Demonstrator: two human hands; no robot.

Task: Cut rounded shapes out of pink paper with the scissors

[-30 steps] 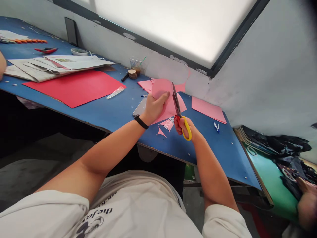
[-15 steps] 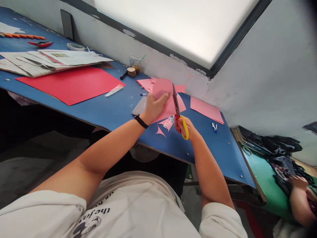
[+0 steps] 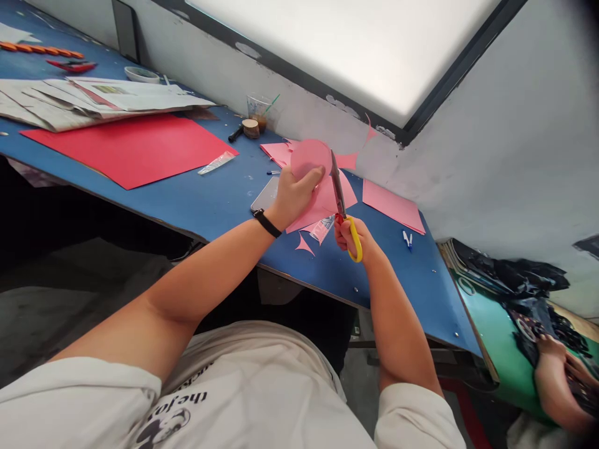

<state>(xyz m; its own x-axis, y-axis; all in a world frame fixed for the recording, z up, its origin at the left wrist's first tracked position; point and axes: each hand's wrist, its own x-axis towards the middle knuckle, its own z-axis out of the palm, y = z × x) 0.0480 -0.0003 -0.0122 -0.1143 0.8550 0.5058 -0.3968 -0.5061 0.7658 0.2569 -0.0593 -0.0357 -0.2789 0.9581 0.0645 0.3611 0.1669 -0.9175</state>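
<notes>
My left hand (image 3: pixel 294 194) is closed on a pink paper piece with a rounded top (image 3: pixel 309 157), held up above the blue table (image 3: pixel 224 193). My right hand (image 3: pixel 352 237) grips scissors with red and yellow handles (image 3: pixel 343 208); the blades point up along the right edge of the pink paper. A thin curved pink offcut (image 3: pixel 360 149) trails from the paper toward the wall. A black band sits on my left wrist.
Pink sheets (image 3: pixel 392 206) and small scraps (image 3: pixel 304 244) lie on the table, with a phone (image 3: pixel 264 194), a red sheet (image 3: pixel 126 147), newspapers (image 3: pixel 93 100), a plastic cup (image 3: pixel 258 111) and a pen (image 3: pixel 406 238). Another person's hand (image 3: pixel 552 368) is at a green table on the right.
The pink paper has turned in my left hand and the scissors have advanced along its rounded edge; a longer offcut strip now curls away. The view shifted slightly.
</notes>
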